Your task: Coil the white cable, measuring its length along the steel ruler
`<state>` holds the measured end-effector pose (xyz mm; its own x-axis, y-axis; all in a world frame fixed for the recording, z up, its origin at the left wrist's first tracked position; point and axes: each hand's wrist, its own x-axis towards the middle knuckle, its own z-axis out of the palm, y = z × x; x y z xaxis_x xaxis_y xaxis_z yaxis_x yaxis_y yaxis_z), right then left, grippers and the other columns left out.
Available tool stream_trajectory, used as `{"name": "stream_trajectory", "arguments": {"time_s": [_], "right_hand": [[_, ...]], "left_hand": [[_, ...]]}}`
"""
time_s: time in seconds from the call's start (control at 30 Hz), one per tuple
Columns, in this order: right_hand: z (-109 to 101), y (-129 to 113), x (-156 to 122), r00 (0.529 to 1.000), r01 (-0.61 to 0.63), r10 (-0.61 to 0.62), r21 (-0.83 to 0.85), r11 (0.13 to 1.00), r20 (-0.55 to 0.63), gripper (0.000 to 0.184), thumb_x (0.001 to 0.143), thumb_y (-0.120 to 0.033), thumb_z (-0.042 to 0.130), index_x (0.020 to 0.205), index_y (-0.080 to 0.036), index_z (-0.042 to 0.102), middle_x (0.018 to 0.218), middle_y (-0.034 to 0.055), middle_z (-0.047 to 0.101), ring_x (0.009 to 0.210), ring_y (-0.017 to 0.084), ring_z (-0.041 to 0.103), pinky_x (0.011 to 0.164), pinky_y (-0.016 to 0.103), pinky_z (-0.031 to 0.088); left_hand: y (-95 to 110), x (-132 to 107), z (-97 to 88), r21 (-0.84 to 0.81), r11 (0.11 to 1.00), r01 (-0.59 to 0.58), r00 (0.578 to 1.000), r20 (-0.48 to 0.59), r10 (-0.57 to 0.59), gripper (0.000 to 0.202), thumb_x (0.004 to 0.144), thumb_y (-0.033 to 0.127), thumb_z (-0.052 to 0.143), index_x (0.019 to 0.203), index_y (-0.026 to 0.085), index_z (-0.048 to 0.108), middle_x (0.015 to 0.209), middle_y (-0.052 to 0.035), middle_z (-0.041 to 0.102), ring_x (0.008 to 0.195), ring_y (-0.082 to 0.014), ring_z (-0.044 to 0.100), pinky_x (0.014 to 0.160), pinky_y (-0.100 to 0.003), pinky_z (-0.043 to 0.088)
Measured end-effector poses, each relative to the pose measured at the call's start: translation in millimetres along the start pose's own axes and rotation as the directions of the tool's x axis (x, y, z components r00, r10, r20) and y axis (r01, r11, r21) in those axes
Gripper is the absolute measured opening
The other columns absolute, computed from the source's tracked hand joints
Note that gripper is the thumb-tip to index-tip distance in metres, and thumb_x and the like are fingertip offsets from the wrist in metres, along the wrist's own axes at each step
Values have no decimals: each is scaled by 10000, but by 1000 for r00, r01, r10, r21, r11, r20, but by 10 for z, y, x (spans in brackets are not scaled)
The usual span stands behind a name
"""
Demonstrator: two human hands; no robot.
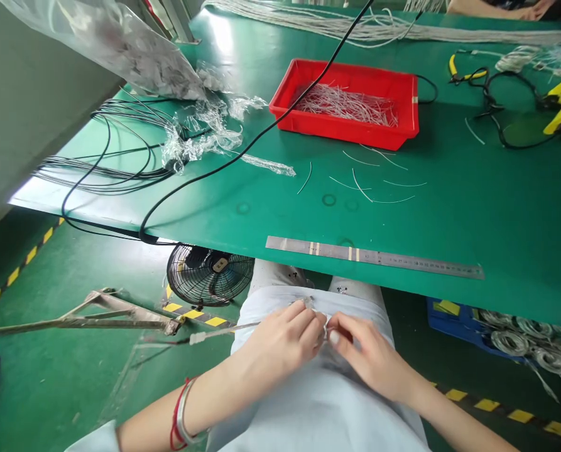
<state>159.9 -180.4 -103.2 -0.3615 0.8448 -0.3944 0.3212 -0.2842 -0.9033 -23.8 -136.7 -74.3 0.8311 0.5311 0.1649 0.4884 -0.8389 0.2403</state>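
Over my lap, my left hand (292,333) is closed in a fist-like grip. A thin pale cable (226,331) runs out of it to the left, with a whitish connector (198,338) along it and a darker end trailing beyond. A bit of clear, crinkled material shows above the knuckles. My right hand (372,355) is close beside the left one, thumb and forefinger pinched together. What lies between its fingertips is too small and hidden to make out. In front of both hands, a steel ruler (379,257) lies along the table's near edge.
A red bin (350,135) of short whitish strands stands on the green table (261,220), with loose strands before it. Black cables (120,169) and plastic wrap (200,138) lie left. Yellow-handled cutters (454,66) lie right. Below the edge are a fan (209,276) and coiled cables (511,342).
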Motion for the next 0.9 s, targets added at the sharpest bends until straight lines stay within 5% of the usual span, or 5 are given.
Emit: {"name": "stream_trajectory", "arguments": {"time_s": [0.23,0.47,0.6,0.77,0.9], "right_hand": [[-194,13,-49,524,403,-819,-915,-2,233,51,733,-130,631,770,-149,600,602,10,570,586,155,408,598,351,286],[112,66,-19,905,286,-318,-149,946,-284,286,892,-225,389,608,-185,382,580,-10,393,567,116,345,558,313,239],[232,23,26,930,-278,363,752,597,55,349,859,-431,431,620,-206,311,539,-59,236,508,91,229,520,280,208],[-43,9,-32,989,130,-133,-46,990,-65,297,901,-429,437,746,-183,498,709,12,525,678,131,460,634,301,336],[-227,26,-53,702,517,-710,-729,449,61,139,890,-294,490,864,-171,549,746,39,607,674,153,477,631,328,344]], "left_hand": [[-71,6,-199,-252,967,24,997,74,-5,172,862,283,568,961,143,570,739,-9,615,677,-133,534,565,-250,506],[62,10,-42,170,978,-120,979,-140,144,241,825,155,577,1018,13,602,692,-43,615,603,-155,519,478,-281,470],[72,9,-12,297,944,-140,977,-115,181,259,828,111,533,1035,-30,597,722,-73,631,617,-167,540,470,-287,475],[-54,-6,-56,-27,999,-47,995,-85,45,230,855,228,573,1033,82,584,757,-35,654,669,-147,558,569,-273,534],[-117,-3,-118,-276,960,-53,998,-52,41,210,857,277,581,1007,130,583,786,-26,666,699,-128,563,644,-262,541]]}}
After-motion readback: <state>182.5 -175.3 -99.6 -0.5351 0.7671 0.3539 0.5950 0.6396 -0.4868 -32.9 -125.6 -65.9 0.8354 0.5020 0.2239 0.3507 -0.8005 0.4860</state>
